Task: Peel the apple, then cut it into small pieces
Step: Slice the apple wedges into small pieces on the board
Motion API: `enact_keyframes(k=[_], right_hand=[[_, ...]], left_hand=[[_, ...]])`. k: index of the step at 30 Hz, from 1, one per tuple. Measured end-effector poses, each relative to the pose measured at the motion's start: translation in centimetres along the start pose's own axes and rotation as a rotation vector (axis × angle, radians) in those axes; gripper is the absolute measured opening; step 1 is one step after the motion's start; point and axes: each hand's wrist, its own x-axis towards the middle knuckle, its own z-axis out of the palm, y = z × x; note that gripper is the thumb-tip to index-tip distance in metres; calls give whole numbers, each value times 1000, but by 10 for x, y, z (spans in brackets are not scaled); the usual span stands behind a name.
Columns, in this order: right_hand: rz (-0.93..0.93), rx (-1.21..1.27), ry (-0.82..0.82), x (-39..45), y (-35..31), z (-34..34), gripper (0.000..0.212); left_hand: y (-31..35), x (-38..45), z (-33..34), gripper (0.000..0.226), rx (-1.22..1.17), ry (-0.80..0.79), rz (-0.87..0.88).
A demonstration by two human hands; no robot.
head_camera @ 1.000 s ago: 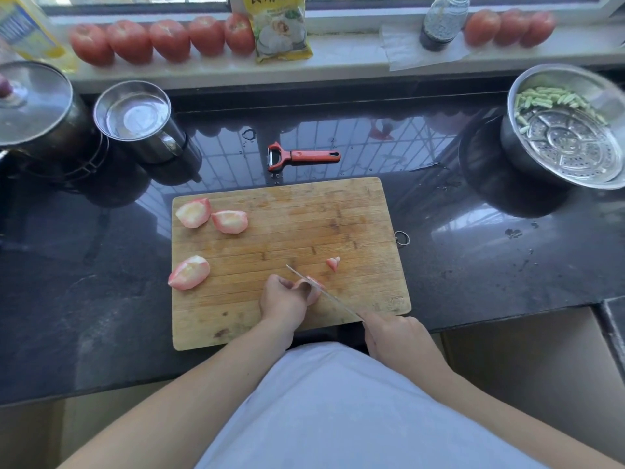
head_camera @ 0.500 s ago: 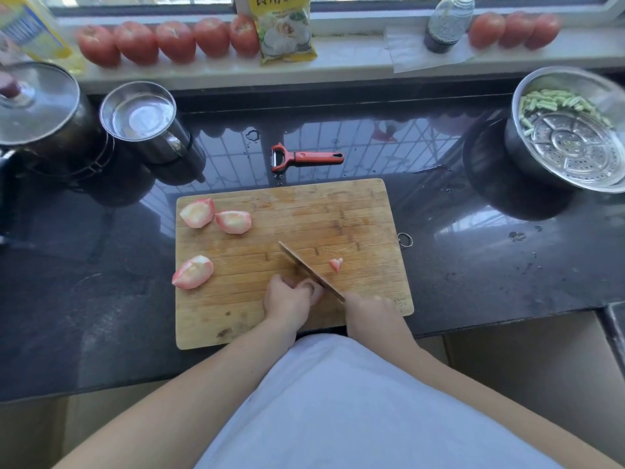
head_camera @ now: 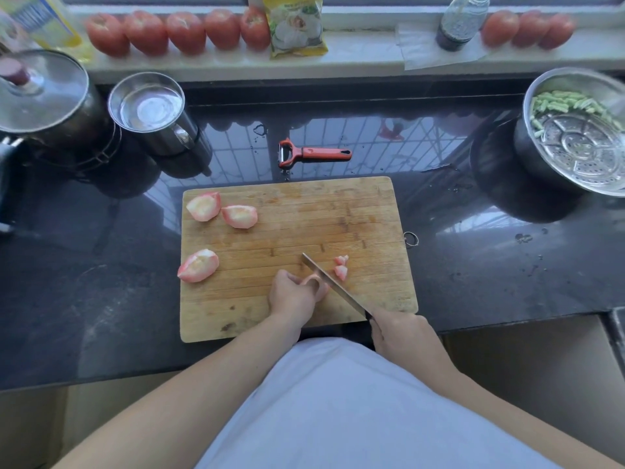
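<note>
On the wooden cutting board (head_camera: 338, 211) the left hand (head_camera: 294, 296) curls its fingers over a peeled apple piece (head_camera: 318, 286) near the board's front edge, pinning it down. The right hand (head_camera: 404, 330), just off the board's front right corner, is clenched around the handle of a knife (head_camera: 333, 285); the blade slants across the board, edge down, right beside the held piece. 2 small cut bits (head_camera: 341, 267) lie on the far side of the blade. 3 peeled apple quarters (head_camera: 221, 213) sit along the board's left side. A red peeler (head_camera: 313, 154) lies on the black counter (head_camera: 101, 282) just behind the board.
</note>
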Motion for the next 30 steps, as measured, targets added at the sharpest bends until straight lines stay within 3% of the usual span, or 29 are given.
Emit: enact_keyframes(k=[6,24,30], right_hand=[[24,37,22,-7,0,-6,13],[53,-83,-174,19,-16,-3,16],[35,44,-21,31,-22,-3,11]], left_hand=[[-1,2,0,28,38,13,15],[1,3,1,27,17,18,15],[-1,4,0,27,39,18,23]])
